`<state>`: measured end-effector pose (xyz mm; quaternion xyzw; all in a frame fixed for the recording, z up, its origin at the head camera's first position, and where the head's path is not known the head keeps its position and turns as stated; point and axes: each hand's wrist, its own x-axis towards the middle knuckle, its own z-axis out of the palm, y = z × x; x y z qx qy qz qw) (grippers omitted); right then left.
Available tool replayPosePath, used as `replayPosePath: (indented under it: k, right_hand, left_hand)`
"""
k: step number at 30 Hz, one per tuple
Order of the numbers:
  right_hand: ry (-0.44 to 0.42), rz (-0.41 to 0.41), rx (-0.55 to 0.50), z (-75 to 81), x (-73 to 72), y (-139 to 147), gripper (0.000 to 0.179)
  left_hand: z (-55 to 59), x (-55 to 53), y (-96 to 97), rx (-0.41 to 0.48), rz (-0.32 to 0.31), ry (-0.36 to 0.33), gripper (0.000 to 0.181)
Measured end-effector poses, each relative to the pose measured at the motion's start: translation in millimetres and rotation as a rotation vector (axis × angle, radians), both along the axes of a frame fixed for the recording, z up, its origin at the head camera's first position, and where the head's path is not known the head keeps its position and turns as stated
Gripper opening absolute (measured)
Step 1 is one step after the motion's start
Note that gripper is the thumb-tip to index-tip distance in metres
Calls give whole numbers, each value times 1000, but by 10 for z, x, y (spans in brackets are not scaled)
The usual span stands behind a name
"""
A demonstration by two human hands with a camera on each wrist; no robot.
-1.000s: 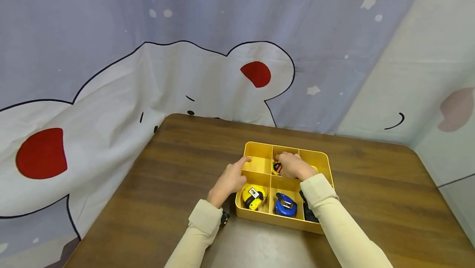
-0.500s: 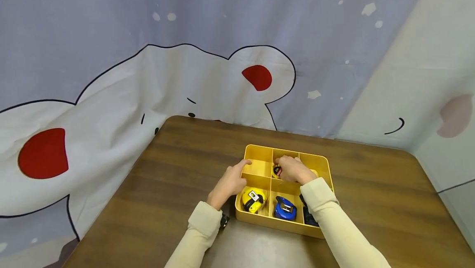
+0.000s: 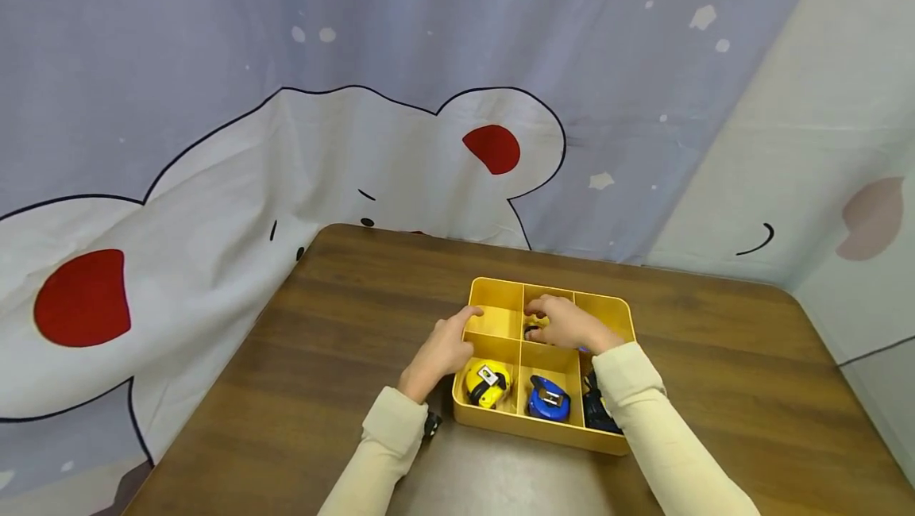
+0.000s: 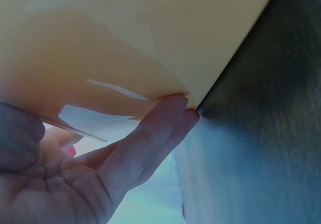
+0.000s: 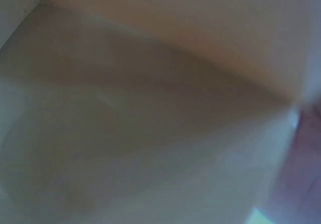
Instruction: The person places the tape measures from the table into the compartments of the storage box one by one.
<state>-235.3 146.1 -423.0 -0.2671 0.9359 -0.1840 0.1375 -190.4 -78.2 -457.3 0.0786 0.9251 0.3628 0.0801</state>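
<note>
A yellow divided box (image 3: pixel 536 430) stands on the table. My left hand (image 3: pixel 439 351) grips its left wall; in the left wrist view, straight fingers (image 4: pixel 150 133) lie against the outer wall, with the thumb at the rim. My right hand (image 3: pixel 568 323) is over the back middle compartment, its thumb and fingers spread apart around a mostly hidden yellow-and-black tape measure (image 3: pixel 532 330). In front lie a yellow tape measure (image 3: pixel 488 383), a blue tape measure (image 3: pixel 549 399) and a black item (image 3: pixel 599 406), partly behind my right sleeve. The right wrist view is blurred, showing box walls.
Thin dividers (image 3: pixel 520 373) split the box into several compartments. The brown wooden table (image 3: pixel 343 317) extends around it. A printed curtain (image 3: pixel 400 159) hangs behind the table's back edge.
My right hand has shifted slightly right, and its thumb and fingers have spread from the tape measure in the back middle compartment. The left hand has stayed on the box wall.
</note>
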Motion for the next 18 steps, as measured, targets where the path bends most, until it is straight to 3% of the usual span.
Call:
replayPosePath:
  k: [4, 8, 14, 18]
  right_hand:
    - [-50, -18, -145, 150, 94, 152, 47]
    - [7, -28, -215, 342, 287, 351, 47]
    - [117, -76, -214, 504, 602, 708, 42]
    - [178, -115, -213, 453, 794, 902, 39]
  left_hand:
    - [18, -11, 11, 8, 0, 4, 58]
    - [15, -12, 9, 2, 1, -8, 58]
    - [10, -7, 12, 4, 6, -21, 58]
    - [4, 1, 9, 3, 9, -18, 58]
